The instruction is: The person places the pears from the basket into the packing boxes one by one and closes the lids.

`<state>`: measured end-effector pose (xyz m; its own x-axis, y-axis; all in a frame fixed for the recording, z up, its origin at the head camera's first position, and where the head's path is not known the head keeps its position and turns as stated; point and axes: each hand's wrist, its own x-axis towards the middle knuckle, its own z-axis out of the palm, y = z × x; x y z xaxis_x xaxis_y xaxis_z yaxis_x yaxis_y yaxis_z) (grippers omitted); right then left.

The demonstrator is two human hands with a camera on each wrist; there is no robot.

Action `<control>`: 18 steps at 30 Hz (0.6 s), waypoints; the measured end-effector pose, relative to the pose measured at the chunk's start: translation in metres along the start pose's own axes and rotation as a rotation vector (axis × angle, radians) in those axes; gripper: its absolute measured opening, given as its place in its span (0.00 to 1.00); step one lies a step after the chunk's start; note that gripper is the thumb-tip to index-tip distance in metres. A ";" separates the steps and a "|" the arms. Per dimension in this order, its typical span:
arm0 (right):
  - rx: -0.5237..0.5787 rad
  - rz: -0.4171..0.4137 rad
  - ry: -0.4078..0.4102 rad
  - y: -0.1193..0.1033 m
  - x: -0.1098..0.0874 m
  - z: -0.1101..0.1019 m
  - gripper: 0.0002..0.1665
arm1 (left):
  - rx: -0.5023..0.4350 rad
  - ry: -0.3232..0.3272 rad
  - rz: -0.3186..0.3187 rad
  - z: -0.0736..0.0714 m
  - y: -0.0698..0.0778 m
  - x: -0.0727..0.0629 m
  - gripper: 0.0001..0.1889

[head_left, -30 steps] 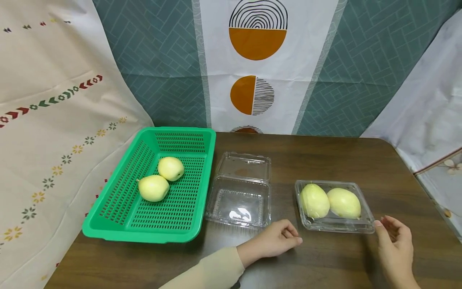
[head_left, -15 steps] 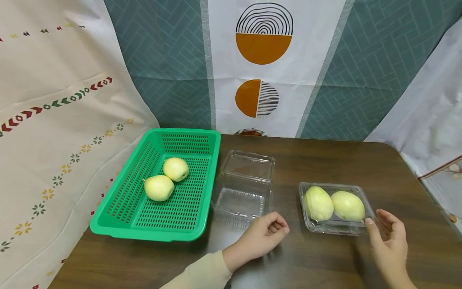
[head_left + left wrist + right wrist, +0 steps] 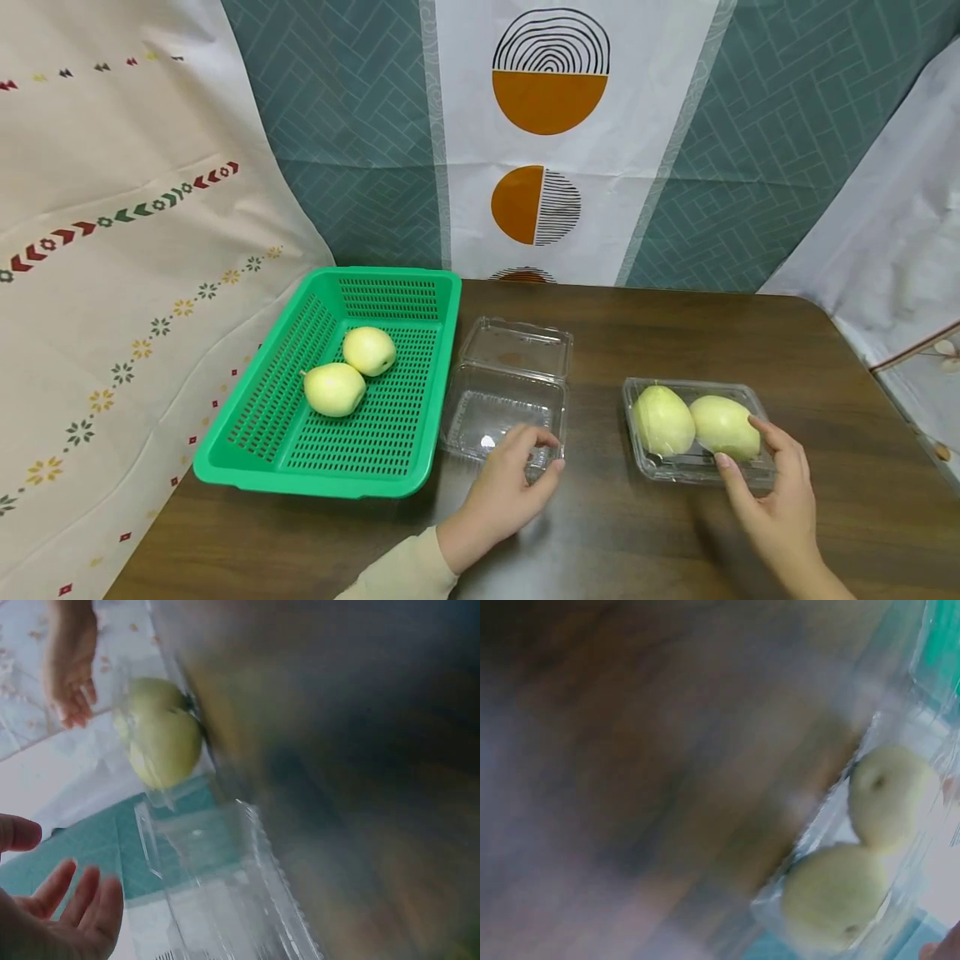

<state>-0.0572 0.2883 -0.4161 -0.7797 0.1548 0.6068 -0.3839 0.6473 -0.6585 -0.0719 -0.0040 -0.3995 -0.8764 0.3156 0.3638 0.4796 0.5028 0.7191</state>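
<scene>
In the head view, my left hand (image 3: 504,483) is by the front right corner of an empty clear plastic clamshell box (image 3: 498,412) whose lid lies back. The left wrist view shows its thumb and fingers (image 3: 105,911) apart, with nothing between them. On the right, my right hand (image 3: 776,496) hovers at the front right of a second clear box (image 3: 667,475), thumb and fingers spread around nothing; contact with the lid cannot be told. Inside that box lie two pale yellow-green pears (image 3: 836,892), side by side under the plastic. The right hand is mostly out of the right wrist view.
A green perforated basket (image 3: 442,367) stands on the left with two pears (image 3: 334,389) in it. Brown wooden tabletop (image 3: 607,533) lies between the hands. Patterned cloths (image 3: 360,125) hang behind and at the sides.
The left hand has moved left toward the empty box and its fingers have loosened. The right hand has moved left from the corner of the filled box to over its front right part.
</scene>
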 end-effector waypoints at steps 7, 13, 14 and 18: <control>0.013 -0.136 -0.039 -0.006 0.005 0.014 0.38 | 0.204 0.175 0.067 -0.001 -0.012 -0.008 0.21; 0.029 -0.191 -0.069 -0.013 0.006 0.027 0.39 | 0.268 0.233 0.002 -0.003 -0.019 -0.011 0.27; 0.031 -0.198 -0.073 -0.015 0.006 0.029 0.39 | 0.282 0.240 -0.007 -0.004 -0.021 -0.011 0.29; 0.037 -0.194 -0.100 -0.022 0.004 0.037 0.40 | 0.343 0.228 -0.062 -0.009 -0.025 -0.013 0.33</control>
<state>-0.0699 0.2472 -0.4160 -0.7337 -0.0460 0.6779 -0.5482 0.6295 -0.5506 -0.0730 -0.0279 -0.4169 -0.8729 0.1099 0.4754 0.3791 0.7660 0.5191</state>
